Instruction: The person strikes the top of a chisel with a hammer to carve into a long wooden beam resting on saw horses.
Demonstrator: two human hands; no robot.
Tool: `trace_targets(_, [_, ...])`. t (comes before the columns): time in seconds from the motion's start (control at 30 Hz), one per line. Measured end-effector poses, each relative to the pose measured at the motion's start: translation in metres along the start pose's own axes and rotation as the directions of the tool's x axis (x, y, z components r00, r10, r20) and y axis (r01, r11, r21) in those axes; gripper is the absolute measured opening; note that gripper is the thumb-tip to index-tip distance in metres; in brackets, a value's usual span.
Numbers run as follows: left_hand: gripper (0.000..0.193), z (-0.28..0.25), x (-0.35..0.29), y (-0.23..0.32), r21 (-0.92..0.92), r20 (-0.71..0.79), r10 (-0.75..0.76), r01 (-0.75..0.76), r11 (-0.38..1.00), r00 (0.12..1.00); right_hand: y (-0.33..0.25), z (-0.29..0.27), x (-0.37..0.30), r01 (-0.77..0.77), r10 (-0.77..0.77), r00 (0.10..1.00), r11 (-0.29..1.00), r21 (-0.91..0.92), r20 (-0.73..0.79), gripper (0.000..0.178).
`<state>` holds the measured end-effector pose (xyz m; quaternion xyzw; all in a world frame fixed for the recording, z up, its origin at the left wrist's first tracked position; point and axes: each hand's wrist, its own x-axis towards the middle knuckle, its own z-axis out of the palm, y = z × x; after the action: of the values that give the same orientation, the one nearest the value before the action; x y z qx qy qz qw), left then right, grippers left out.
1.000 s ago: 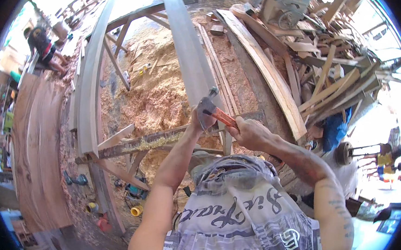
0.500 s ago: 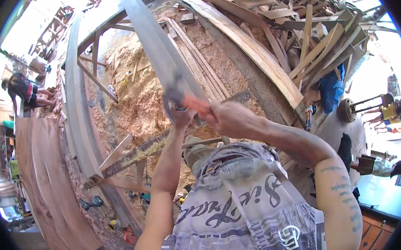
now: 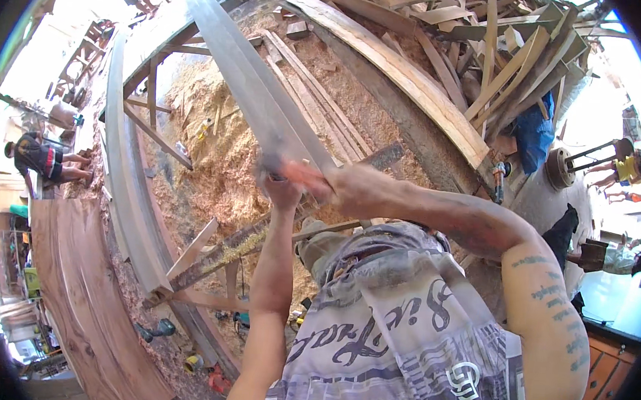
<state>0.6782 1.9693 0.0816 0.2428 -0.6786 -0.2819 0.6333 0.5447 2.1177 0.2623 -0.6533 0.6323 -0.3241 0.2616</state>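
Observation:
My right hand [image 3: 352, 190] is wrapped round the orange body of a tool that looks like an angle grinder [image 3: 308, 177]. Its dark head is smeared by motion. Close to that head, my left hand [image 3: 282, 190] is closed on the tool too, its fingers partly hidden. Both hands are over the near end of a long, smooth grey-brown plank [image 3: 254, 84], which runs away to the far left. The blur hides whether the tool's head touches the plank.
A second long beam [image 3: 126, 164] and a wide brown slab [image 3: 81, 280] lie at the left. Wood shavings [image 3: 216, 155] cover the ground. Scrap wood [image 3: 508, 64] is heaped far right, near another grinder [image 3: 499, 181]. A green-black drill [image 3: 155, 330] lies lower left. Other people are farther off.
Both hands and the tool have come slightly nearer to me along the plank. The view has shifted a little. My grip looks the same.

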Motion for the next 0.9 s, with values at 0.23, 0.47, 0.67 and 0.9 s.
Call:
trace_targets(0.23, [0.023, -0.011, -0.003, 0.009, -0.003, 0.18, -0.291, 0.296, 0.955, 0.94, -0.071, -0.07, 0.027, -0.159, 0.158, 0.957, 0.987, -0.017, 0.242, 0.059])
trace_targets(0.47, [0.027, -0.009, -0.025, -0.031, -0.106, 0.208, -0.316, 0.342, 0.934, 0.926, -0.013, -0.008, 0.005, -0.128, 0.126, 0.99, 0.991, 0.029, 0.066, 0.059])
trace_targets(0.67, [0.027, 0.005, 0.003, 0.02, -0.077, 0.187, -0.285, 0.304, 0.95, 0.94, -0.027, -0.037, 0.033, -0.172, 0.172, 0.979, 0.985, -0.004, 0.107, 0.059])
trace_targets(0.9, [0.03, -0.01, -0.013, -0.001, 0.137, 0.283, -0.295, 0.266, 0.954, 0.912, 0.0, -0.002, 0.011, -0.206, 0.217, 0.957, 0.975, -0.078, 0.191, 0.06])
